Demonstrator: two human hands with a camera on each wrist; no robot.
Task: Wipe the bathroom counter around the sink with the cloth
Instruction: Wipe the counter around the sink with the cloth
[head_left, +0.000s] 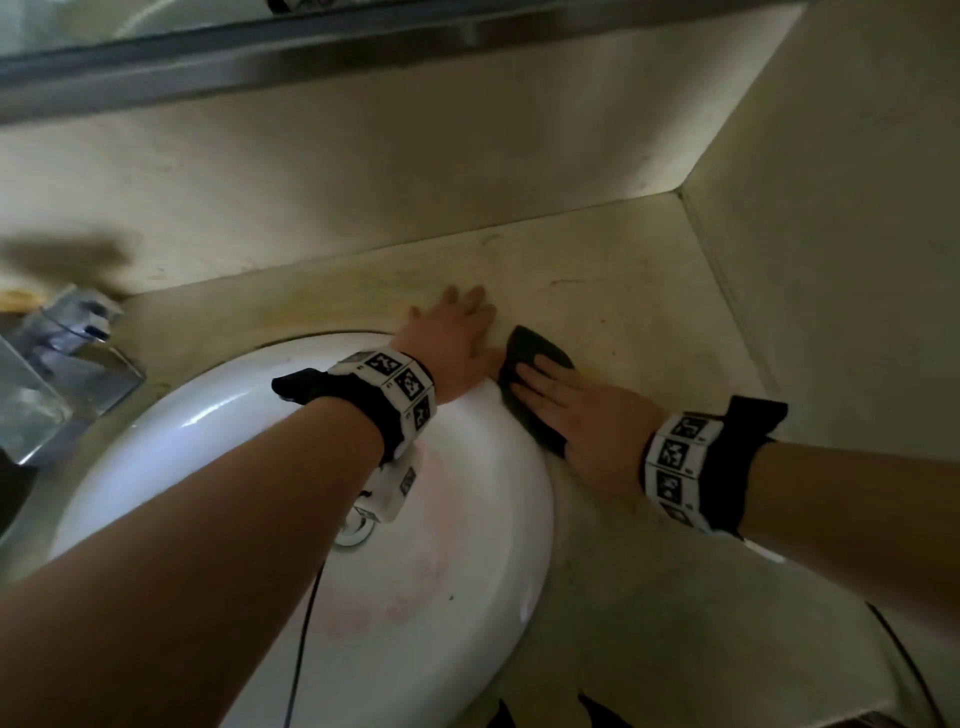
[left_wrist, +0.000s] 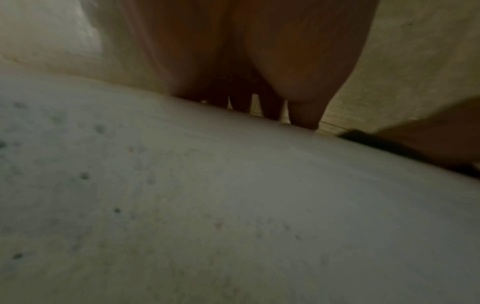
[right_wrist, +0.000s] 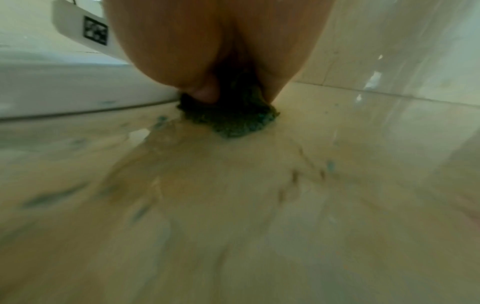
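Observation:
A dark green cloth (head_left: 524, 348) lies on the beige counter (head_left: 649, 291) just right of the white round sink (head_left: 467, 519). My right hand (head_left: 571, 410) presses flat on the cloth with straight fingers; in the right wrist view the cloth (right_wrist: 233, 121) bunches under the palm against the sink's rim (right_wrist: 78, 88). My left hand (head_left: 457, 332) lies flat on the counter behind the sink, fingers spread, right beside the cloth. In the left wrist view, the left hand's fingers (left_wrist: 303, 115) reach past the sink's rim (left_wrist: 207, 185), and the cloth (left_wrist: 384, 144) shows dark at the right.
A chrome faucet (head_left: 67, 364) stands at the sink's left. The back wall (head_left: 363, 182) and the right side wall (head_left: 831, 234) meet in a corner close behind the hands. Stains and blue-green specks (right_wrist: 161, 121) mark the counter (right_wrist: 259, 205). A thin cable (head_left: 306, 623) hangs over the sink bowl.

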